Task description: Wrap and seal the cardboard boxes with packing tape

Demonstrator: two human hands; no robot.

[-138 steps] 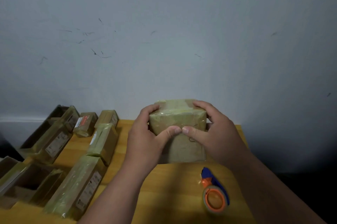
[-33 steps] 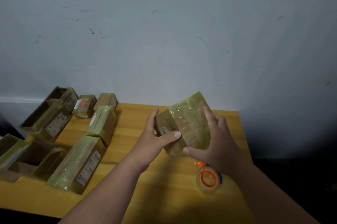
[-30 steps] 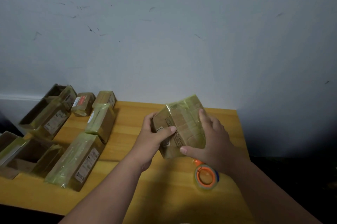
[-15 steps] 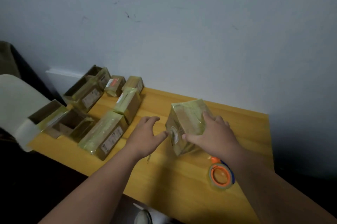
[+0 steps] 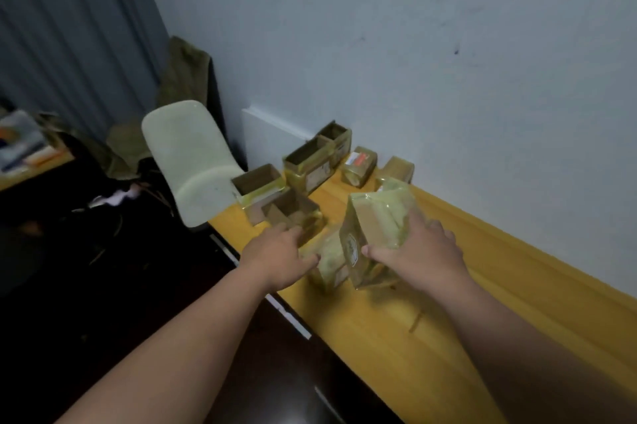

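Tape-wrapped cardboard box (image 5: 374,234) sits tilted at centre frame, above the yellow counter (image 5: 517,285), held by the right hand (image 5: 418,256) with thumb on its near face and fingers curled over its right side. The left hand (image 5: 279,256), fingers relaxed and holding nothing, rests against a wrapped long box (image 5: 329,260) lying beneath. Open boxes (image 5: 275,196) stand toward the upper left, beside a pale chair (image 5: 189,154).
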